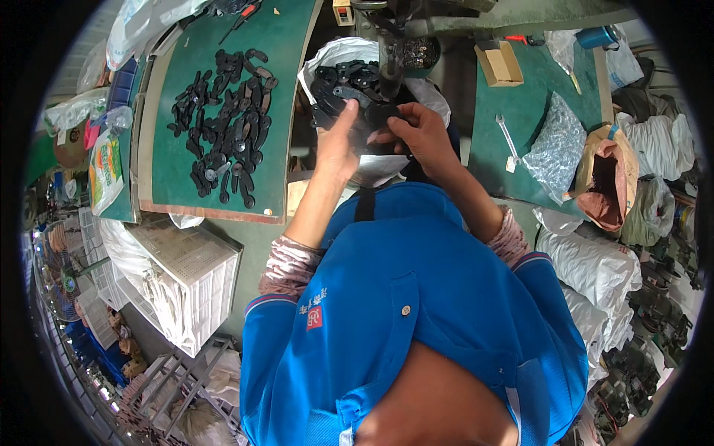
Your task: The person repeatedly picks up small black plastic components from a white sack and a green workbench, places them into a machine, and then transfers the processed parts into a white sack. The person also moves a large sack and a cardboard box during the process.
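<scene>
Both of my hands are over a white-lined container [312, 63] of small black parts [357, 73]. My left hand [339, 141] is closed with its thumb up, against dark flat pieces [327, 110] whose exact kind I cannot make out. Between the thumb and fingers of my right hand [425, 134] is a dark rounded piece [381, 113], just below the machine's upright metal head [390, 63]. Shadow hides the fingertips of both hands in part.
Many black link-shaped parts [234, 119] lie spread on the green table [171, 67] at left, beside a screwdriver [239, 21]. On the right-hand green table are a wrench [507, 137], an open cardboard box [500, 65] and a clear plastic bag [556, 149]. A white crate [201, 290] stands below left.
</scene>
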A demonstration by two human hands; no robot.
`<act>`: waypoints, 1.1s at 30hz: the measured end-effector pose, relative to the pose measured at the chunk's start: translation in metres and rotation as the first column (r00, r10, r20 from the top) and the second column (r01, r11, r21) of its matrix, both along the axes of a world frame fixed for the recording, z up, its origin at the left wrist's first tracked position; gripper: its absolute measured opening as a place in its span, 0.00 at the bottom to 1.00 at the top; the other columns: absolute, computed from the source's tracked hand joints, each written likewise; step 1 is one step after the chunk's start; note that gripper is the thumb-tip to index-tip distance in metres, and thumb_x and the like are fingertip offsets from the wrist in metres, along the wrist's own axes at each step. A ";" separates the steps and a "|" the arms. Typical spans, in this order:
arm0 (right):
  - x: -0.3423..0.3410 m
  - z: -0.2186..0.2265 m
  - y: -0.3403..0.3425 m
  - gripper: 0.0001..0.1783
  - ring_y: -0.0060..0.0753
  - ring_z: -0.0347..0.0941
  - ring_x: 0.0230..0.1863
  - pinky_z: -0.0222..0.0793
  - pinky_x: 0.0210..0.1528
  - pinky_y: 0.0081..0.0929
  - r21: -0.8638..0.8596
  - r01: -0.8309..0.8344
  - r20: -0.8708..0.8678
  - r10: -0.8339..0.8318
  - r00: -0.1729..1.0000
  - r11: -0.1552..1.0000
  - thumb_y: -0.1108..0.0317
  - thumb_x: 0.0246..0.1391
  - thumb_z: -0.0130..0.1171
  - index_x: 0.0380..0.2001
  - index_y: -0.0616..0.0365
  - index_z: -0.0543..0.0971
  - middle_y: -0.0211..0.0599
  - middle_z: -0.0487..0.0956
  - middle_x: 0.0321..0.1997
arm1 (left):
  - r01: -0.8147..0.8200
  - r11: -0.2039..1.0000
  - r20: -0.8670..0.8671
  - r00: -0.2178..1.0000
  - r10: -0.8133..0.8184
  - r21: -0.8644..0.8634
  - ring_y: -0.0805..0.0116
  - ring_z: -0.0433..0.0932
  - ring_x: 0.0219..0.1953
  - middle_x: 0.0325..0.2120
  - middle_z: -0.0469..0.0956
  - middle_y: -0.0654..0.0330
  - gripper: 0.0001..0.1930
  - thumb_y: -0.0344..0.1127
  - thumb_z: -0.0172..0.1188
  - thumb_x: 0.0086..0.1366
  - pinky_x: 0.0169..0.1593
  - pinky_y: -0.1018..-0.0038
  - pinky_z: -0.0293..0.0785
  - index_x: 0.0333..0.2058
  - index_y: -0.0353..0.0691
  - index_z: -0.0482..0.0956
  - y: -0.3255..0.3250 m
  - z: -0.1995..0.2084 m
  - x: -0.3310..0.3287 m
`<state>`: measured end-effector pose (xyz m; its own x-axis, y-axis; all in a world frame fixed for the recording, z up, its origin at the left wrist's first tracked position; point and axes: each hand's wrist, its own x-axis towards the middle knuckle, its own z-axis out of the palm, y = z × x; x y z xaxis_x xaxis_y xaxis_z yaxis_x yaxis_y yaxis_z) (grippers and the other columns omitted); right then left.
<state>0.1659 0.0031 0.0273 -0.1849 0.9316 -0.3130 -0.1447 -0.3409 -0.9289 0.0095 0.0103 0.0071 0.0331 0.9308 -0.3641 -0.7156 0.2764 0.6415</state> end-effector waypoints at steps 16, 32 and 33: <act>0.028 0.035 0.051 0.19 0.33 0.78 0.40 0.77 0.44 0.25 0.243 0.123 -0.294 -0.047 0.955 0.962 0.73 0.57 0.54 0.52 0.67 0.71 0.45 0.79 0.41 | 0.158 0.979 -0.112 0.983 -0.144 0.126 0.68 0.78 0.31 0.26 0.76 0.58 0.02 0.27 0.58 0.59 0.34 0.62 0.82 0.32 0.39 0.74 0.017 0.049 -0.008; 0.020 0.066 0.063 0.12 0.26 0.73 0.25 0.67 0.20 0.21 0.228 0.052 0.070 -0.070 0.995 0.972 0.71 0.57 0.53 0.39 0.70 0.73 0.42 0.77 0.29 | 0.158 0.973 -0.093 0.985 -0.144 0.169 0.67 0.79 0.32 0.29 0.76 0.59 0.04 0.29 0.57 0.61 0.35 0.63 0.82 0.35 0.39 0.74 0.031 0.069 -0.002; 0.020 0.063 0.063 0.12 0.25 0.72 0.24 0.64 0.19 0.20 0.206 0.055 0.067 -0.070 0.995 0.977 0.70 0.58 0.53 0.39 0.69 0.73 0.41 0.77 0.28 | 0.150 0.977 -0.088 0.987 -0.138 0.152 0.67 0.79 0.32 0.30 0.76 0.58 0.05 0.30 0.57 0.61 0.35 0.61 0.82 0.36 0.40 0.73 0.029 0.066 -0.004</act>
<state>0.1860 0.0664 0.0901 -0.1074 0.9862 -0.1258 -0.0881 -0.1355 -0.9869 0.0060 0.0396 0.0728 0.1486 0.9642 -0.2195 -0.6229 0.2636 0.7365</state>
